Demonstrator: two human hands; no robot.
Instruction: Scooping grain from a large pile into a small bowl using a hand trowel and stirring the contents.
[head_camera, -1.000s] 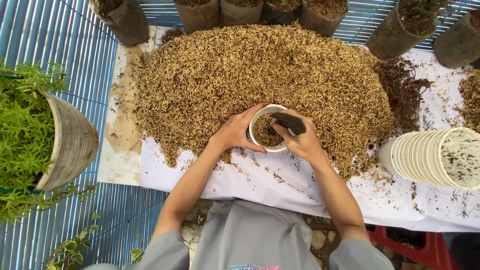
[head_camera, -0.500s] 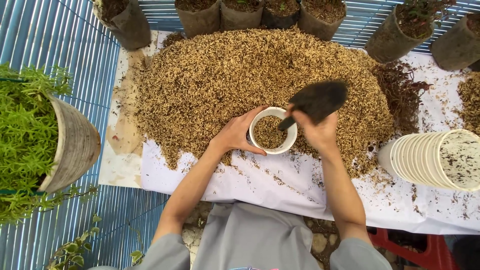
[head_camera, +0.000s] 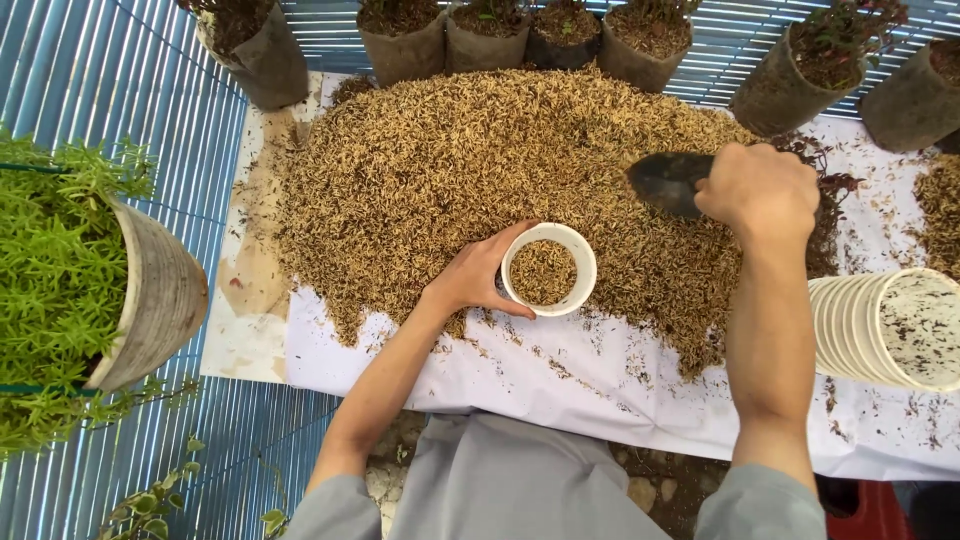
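Husks (head_camera: 450, 170) heap across the white sheet (head_camera: 600, 390) at frame centre. Left hand (head_camera: 480, 275) grips a small white cup (head_camera: 548, 270) filled with husks; right hand (head_camera: 757, 190), centre right, clasps a dark trowel (head_camera: 668, 180) over the heap.

**Husk, plastic and matt dark metal**

The white cup (head_camera: 546, 270) in the left hand (head_camera: 478, 275) looks like smooth, thin plastic, as does the stack of white cups (head_camera: 880, 328) at the table's right edge, flecked with dark crumbs. The trowel (head_camera: 668, 181) in the right hand (head_camera: 758, 192) is dark and matt. The heap (head_camera: 480, 170) is dry, rough, straw-coloured husk. A white sheet (head_camera: 560, 385), smooth and soiled, covers the table. The grow bags (head_camera: 265, 60) along the far edge are dull, limp grey plastic.
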